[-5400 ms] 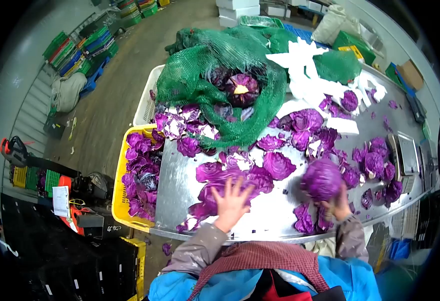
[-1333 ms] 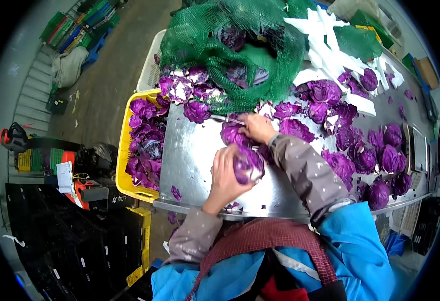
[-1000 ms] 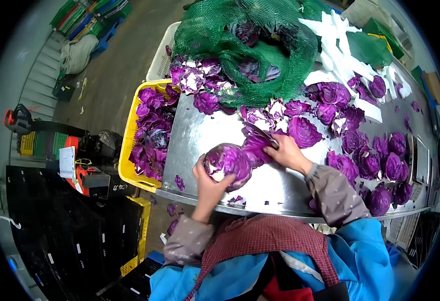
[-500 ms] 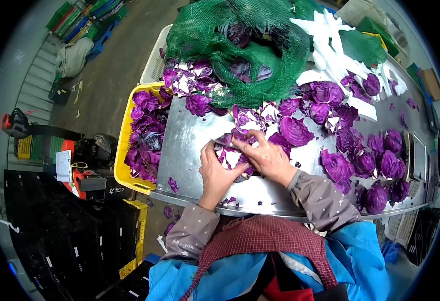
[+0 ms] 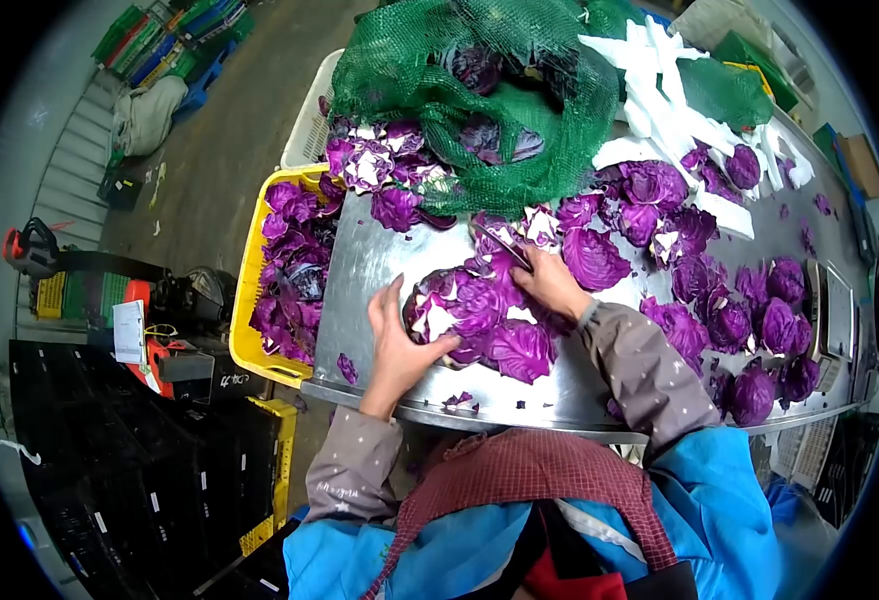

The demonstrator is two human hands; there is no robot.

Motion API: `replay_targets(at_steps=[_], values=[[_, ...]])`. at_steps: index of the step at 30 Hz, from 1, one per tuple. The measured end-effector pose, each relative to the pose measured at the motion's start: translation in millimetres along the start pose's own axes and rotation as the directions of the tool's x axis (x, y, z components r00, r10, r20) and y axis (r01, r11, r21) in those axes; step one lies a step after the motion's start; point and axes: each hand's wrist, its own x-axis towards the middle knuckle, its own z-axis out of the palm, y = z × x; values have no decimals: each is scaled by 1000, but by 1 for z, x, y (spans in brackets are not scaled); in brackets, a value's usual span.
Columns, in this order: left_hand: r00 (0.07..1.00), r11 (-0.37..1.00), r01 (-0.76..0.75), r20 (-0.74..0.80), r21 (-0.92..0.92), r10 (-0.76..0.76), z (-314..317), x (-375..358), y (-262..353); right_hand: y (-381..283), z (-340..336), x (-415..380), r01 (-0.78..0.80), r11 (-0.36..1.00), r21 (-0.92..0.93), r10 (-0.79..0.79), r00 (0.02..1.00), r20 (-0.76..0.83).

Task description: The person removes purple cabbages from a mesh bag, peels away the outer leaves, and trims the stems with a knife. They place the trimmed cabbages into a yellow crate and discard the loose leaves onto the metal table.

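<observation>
A red cabbage with loosened, cut outer leaves lies on the metal table in front of me. At its left side is my left hand, open, fingers spread, with the thumb touching the leaves. My right hand is closed around a knife, whose thin blade points up and to the left above the far side of the cabbage. One loose purple leaf hangs off the near right side. Beyond my right hand lie more cut leaves with pale stem pieces.
A yellow crate full of purple leaves stands left of the metal table. Green netting holding dark cabbages covers the back. Several trimmed cabbages sit at the right, near a scale. White foam strips lie behind.
My hands have moved apart: the left has opened and shifted left, the right has moved up and right with the knife. Loosened leaves have spread out around the cabbage.
</observation>
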Motion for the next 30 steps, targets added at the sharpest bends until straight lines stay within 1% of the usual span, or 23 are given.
replay_targets(at_steps=[1, 3, 4, 5, 6, 7, 9, 11, 13, 14, 15, 17, 18, 19, 21, 22, 23, 25, 26, 27, 28, 29, 30], values=[[977, 961, 210, 72, -177, -201, 0, -5, 1, -3, -2, -7, 8, 997, 81, -6, 1000, -20], [985, 968, 168, 57, -186, -160, 13, -13, 4, -19, -14, -22, -127, 992, 21, 126, 991, 42], [993, 984, 116, 10, -135, -116, 18, -14, 6, -23, -15, -31, 22, 1000, -3, -23, 990, -139], [994, 986, 110, 3, -122, -110, 20, -14, 12, -27, -17, -39, 165, 985, -55, -174, 935, -309], [997, 993, 69, -13, -100, -71, 22, -13, 18, -41, -27, -46, 225, 974, -30, -223, 928, -300], [999, 997, 31, -23, -76, -33, 22, -11, 23, -47, -30, -53, 265, 959, -96, -281, 928, -246], [1000, 990, -1, -13, -142, -1, 20, -5, 28, -56, -32, -63, 349, 936, -57, -353, 918, -180], [1000, 990, -6, -2, -141, 6, 24, -2, 28, -67, -35, -66, 371, 928, -19, -367, 907, -208], [1000, 996, -21, 9, -90, 22, 29, -1, 27, -71, -35, -64, 380, 923, -52, -383, 920, -82], [999, 998, -40, 18, -39, 41, 30, 1, 27, -72, -34, -62, 388, 915, -113, -393, 919, -26], [999, 998, -43, 18, -40, 43, 31, 3, 27, -73, -35, -57, 388, 915, -115, -393, 919, -28], [993, 994, -106, 46, 4, 106, 32, 3, 27, -75, -38, -42, 382, 898, -219, -373, 924, 81], [994, 995, -101, 48, 4, 101, 31, 4, 26, -72, -36, -33, 420, 866, -273, -411, 907, 91], [993, 995, -104, 58, -5, 105, 30, 8, 25, -72, -32, -26, 404, 888, -220, -394, 915, 91], [990, 993, -112, 79, -27, 114, 28, 14, 23, -62, -25, -7, 360, 895, -262, -353, 933, 73], [983, 990, -135, 117, -41, 139, 24, 16, 24, -51, -20, 5, 308, 892, -331, -327, 945, 0], [969, 981, -188, 156, -45, 193, 21, 14, 24, -30, -12, 19, 255, 907, -336, -262, 965, 25], [945, 958, -272, 165, -91, 284, 19, 15, 16, -7, 4, 24, 302, 941, -152, -306, 952, -3], [959, 975, -219, 177, -46, 223, 13, 16, 13, -3, 9, 22, 304, 940, -151, -308, 951, -2], [970, 988, -157, 186, -4, 155, 7, 15, 7, -8, 8, 15, 229, 969, -98, -229, 973, 11], [979, 964, -141, 178, 226, 101, -3, 11, 8, -12, 6, 7, 147, 988, -45, -146, 989, 23], [996, 993, -29, 82, 110, 20, -5, 8, 6, -16, 1, 2, 145, 988, -45, -145, 989, 17], [997, 999, 51, 50, -1, -51, -5, 5, 5, -19, -5, -6, 65, 997, -33, -63, 997, 51]])
